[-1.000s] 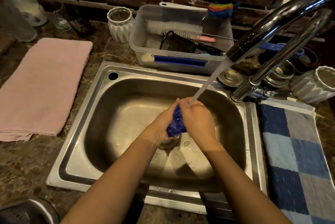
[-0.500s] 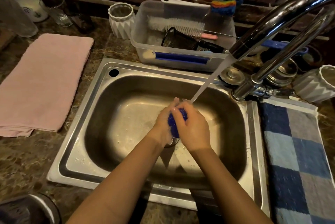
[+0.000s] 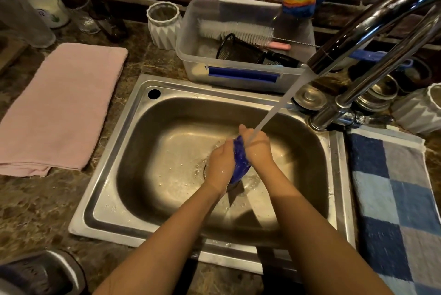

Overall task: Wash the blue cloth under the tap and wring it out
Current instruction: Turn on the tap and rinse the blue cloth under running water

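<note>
The blue cloth [image 3: 240,162] is bunched into a narrow wad between my two palms, over the drain of the steel sink [image 3: 133,149]. My left hand [image 3: 220,163] presses it from the left and my right hand [image 3: 259,148] from the right, fingers pointing away from me. A stream of water [image 3: 279,109] runs from the chrome tap [image 3: 372,25] and lands on my right hand by the top of the cloth. The cloth's lower end hangs out below my hands.
A folded pink towel [image 3: 59,108] lies left of the sink, a blue checked towel [image 3: 396,204] right of it. Behind the sink stands a clear plastic tub [image 3: 241,56] with brushes and a mesh cup, beside a white ribbed cup [image 3: 163,23]. Metal lids sit by the tap base.
My hands have slid against each other around the cloth: more of it now shows between them, hanging lower. Water keeps running onto them.
</note>
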